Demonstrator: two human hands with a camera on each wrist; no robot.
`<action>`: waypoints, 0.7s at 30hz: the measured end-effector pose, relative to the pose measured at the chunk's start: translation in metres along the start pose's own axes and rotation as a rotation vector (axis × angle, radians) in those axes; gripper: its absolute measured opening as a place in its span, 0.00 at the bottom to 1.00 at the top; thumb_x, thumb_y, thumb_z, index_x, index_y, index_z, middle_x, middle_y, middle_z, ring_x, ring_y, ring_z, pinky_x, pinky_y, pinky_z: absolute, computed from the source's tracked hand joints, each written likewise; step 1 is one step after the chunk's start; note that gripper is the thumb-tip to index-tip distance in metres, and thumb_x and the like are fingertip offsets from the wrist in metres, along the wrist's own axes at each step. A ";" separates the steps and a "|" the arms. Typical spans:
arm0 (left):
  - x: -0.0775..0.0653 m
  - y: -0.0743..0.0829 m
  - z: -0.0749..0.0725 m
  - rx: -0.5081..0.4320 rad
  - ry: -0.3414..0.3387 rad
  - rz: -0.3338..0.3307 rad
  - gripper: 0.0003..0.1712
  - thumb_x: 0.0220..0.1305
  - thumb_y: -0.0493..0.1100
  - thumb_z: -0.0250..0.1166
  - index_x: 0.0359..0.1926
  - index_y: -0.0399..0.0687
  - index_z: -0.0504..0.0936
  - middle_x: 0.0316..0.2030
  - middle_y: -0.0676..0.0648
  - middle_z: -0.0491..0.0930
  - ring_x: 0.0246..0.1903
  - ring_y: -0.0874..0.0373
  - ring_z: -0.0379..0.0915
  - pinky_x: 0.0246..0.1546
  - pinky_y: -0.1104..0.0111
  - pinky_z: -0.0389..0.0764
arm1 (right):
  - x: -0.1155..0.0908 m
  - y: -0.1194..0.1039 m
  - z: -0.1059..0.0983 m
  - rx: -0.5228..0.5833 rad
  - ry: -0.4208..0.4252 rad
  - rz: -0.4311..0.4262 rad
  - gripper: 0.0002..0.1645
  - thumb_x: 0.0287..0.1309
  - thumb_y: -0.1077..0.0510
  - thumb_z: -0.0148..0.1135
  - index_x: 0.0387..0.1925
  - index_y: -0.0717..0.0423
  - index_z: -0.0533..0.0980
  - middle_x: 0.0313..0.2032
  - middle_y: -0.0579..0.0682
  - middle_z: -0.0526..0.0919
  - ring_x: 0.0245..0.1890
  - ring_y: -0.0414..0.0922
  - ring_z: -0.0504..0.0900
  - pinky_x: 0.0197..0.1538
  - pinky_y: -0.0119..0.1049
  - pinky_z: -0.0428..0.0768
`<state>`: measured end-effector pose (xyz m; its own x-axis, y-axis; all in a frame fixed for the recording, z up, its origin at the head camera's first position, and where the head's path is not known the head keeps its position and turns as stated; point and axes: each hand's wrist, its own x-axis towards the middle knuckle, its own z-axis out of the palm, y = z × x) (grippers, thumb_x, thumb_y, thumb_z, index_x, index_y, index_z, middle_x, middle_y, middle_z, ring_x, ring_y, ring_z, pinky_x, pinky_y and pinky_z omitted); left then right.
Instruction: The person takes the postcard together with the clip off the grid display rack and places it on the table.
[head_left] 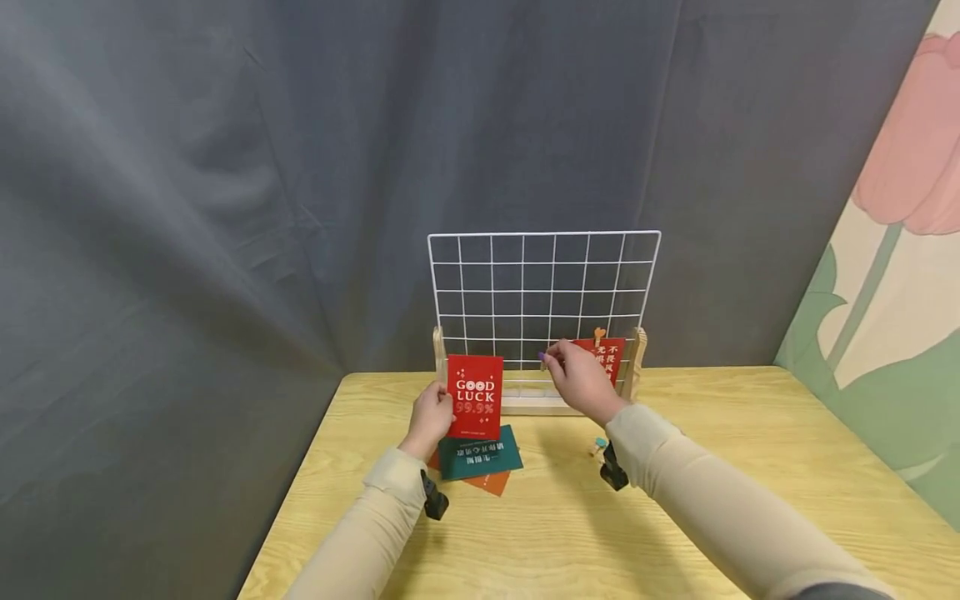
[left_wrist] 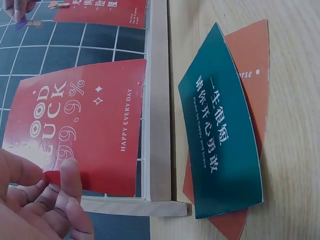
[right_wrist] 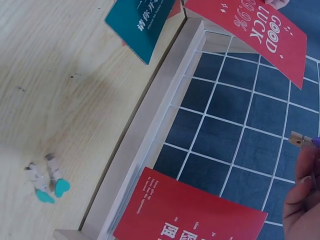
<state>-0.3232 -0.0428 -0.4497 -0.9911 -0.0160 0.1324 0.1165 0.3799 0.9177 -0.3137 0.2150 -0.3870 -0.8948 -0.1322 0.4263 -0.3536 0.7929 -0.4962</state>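
My left hand point(head_left: 430, 419) pinches a red "GOOD LUCK" card point(head_left: 475, 396) by its left edge, holding it upright in front of the lower left of a white wire grid point(head_left: 538, 291). In my right hand point(head_left: 583, 379), thumb and fingers pinch a small wooden clothespin with a purple top point(right_wrist: 302, 140), close in front of the grid's middle. Beside that hand, a second red card point(right_wrist: 187, 212) with white characters hangs at the grid's lower right, under a clothespin with an orange heart point(head_left: 599, 333). My right hand covers part of this card in the head view.
A teal card point(left_wrist: 220, 135) lies over an orange card point(left_wrist: 255, 55) on the wooden table point(head_left: 555, 533), before the grid's wooden base point(left_wrist: 159, 110). Two clothespins with teal hearts point(right_wrist: 62, 187) lie on the table near the base's right end. A dark curtain point(head_left: 540, 117) hangs behind.
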 end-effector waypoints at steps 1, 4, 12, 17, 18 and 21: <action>-0.001 0.001 0.000 0.002 -0.006 -0.004 0.09 0.77 0.34 0.49 0.43 0.36 0.76 0.29 0.43 0.73 0.26 0.55 0.73 0.29 0.66 0.74 | -0.001 0.000 0.000 0.000 -0.003 0.004 0.10 0.76 0.59 0.56 0.44 0.63 0.78 0.35 0.53 0.84 0.27 0.44 0.76 0.34 0.42 0.77; -0.003 0.003 -0.001 0.007 -0.025 -0.014 0.09 0.78 0.34 0.48 0.44 0.35 0.75 0.30 0.43 0.72 0.25 0.56 0.73 0.28 0.67 0.74 | -0.004 0.001 -0.002 -0.003 -0.002 0.007 0.10 0.76 0.59 0.56 0.43 0.62 0.78 0.34 0.54 0.84 0.27 0.45 0.76 0.34 0.43 0.77; -0.002 0.001 -0.004 0.012 -0.080 -0.022 0.09 0.78 0.34 0.49 0.46 0.34 0.75 0.33 0.42 0.73 0.25 0.56 0.72 0.27 0.68 0.72 | -0.004 0.004 -0.002 -0.015 -0.008 0.011 0.10 0.76 0.60 0.56 0.44 0.65 0.78 0.35 0.55 0.84 0.27 0.45 0.77 0.34 0.44 0.78; 0.000 -0.002 -0.005 0.008 -0.101 -0.030 0.09 0.77 0.34 0.50 0.47 0.34 0.76 0.36 0.41 0.75 0.26 0.56 0.72 0.29 0.68 0.75 | -0.003 0.004 0.001 -0.011 -0.018 0.005 0.10 0.76 0.60 0.55 0.45 0.65 0.78 0.37 0.55 0.85 0.27 0.45 0.77 0.34 0.43 0.78; 0.000 -0.003 -0.006 0.009 -0.101 -0.030 0.09 0.77 0.34 0.50 0.46 0.34 0.76 0.36 0.41 0.75 0.26 0.55 0.72 0.29 0.68 0.75 | -0.002 0.004 0.001 -0.012 -0.020 0.005 0.10 0.76 0.60 0.55 0.45 0.65 0.78 0.37 0.55 0.85 0.28 0.45 0.77 0.34 0.43 0.78; 0.003 -0.005 -0.007 0.020 -0.103 -0.016 0.09 0.76 0.33 0.50 0.45 0.33 0.76 0.35 0.40 0.75 0.25 0.55 0.71 0.28 0.68 0.75 | -0.003 0.004 0.001 -0.012 -0.025 0.012 0.10 0.75 0.60 0.56 0.45 0.64 0.78 0.36 0.55 0.85 0.28 0.45 0.78 0.35 0.44 0.79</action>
<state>-0.3259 -0.0512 -0.4515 -0.9944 0.0728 0.0771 0.0999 0.3989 0.9116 -0.3129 0.2181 -0.3912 -0.9057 -0.1370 0.4012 -0.3392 0.8017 -0.4921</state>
